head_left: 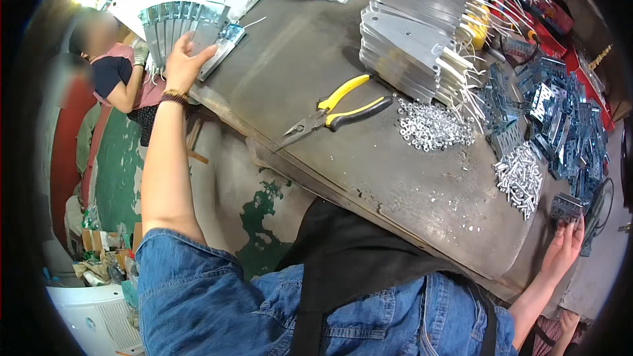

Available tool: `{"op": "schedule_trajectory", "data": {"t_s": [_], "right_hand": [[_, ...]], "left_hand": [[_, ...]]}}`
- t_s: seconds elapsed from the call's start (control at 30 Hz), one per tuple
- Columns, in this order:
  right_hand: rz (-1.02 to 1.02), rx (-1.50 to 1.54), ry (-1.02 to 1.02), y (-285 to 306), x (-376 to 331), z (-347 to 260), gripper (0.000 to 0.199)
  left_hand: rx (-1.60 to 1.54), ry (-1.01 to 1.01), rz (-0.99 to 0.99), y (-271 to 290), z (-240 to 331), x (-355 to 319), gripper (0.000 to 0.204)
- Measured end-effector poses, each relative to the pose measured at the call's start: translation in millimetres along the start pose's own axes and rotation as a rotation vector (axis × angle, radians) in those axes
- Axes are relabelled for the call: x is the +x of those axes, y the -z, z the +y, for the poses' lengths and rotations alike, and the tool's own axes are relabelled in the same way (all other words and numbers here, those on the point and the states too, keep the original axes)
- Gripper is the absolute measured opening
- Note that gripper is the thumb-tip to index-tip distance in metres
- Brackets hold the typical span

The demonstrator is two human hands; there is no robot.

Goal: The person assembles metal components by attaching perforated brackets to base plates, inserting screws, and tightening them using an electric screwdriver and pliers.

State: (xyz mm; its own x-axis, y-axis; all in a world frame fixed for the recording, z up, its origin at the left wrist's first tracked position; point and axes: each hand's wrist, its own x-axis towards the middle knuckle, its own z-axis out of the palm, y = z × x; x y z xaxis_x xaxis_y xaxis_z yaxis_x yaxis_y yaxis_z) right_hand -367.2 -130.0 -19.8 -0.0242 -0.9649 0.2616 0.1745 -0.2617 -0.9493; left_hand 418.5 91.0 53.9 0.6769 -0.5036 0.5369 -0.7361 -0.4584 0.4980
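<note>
A person in a denim shirt and dark apron is leaning over a worn grey metal workbench (343, 158), seen from above with both arms stretching wide apart. The left hand (186, 59) is reaching out toward ten o'clock, fingers spread and resting flat against a fanned stack of thin metal plates (175, 26) at the bench's far left corner; the plates' long axes are running away from the hand, toward twelve o'clock, so the fingertips are meeting their near ends. The right hand (566, 245) is lying at four o'clock, near the bench's right edge, fingers stretched and loosely parted, their tips touching a small grey-blue metal bracket (567, 207) just above them; whether it is gripping the bracket cannot be told. Between the hands, at the middle of the bench, yellow-handled pliers (333, 113) are lying with their nose pointing toward eight o'clock. Toward two o'clock are sitting a heap of silver washers (432, 125), a pile of screws (521, 177), many blue-grey brackets (560, 118) and a tall stack of wired metal plates (409, 39). Another seated person (109, 72) is working at nine o'clock
</note>
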Motion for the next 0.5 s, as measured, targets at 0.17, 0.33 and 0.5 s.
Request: {"op": "schedule_trajectory", "data": {"t_s": [0.17,0.33,0.5], "right_hand": [[-0.005,0.017,-0.011,2.0,-2.1,3.0,0.04],[0.031,0.007,0.003,9.3,-5.5,0.1,0.041],[-0.058,0.155,-0.01,3.1,-5.7,-8.0,0.043]], "left_hand": [[0.251,0.044,-0.128,-39.4,-65.2,23.2,0.071],[0.283,0.04,-0.167,-48.7,-62.7,21.9,0.069],[0.788,0.011,-0.212,-40.0,-28.1,5.7,0.064]]}}
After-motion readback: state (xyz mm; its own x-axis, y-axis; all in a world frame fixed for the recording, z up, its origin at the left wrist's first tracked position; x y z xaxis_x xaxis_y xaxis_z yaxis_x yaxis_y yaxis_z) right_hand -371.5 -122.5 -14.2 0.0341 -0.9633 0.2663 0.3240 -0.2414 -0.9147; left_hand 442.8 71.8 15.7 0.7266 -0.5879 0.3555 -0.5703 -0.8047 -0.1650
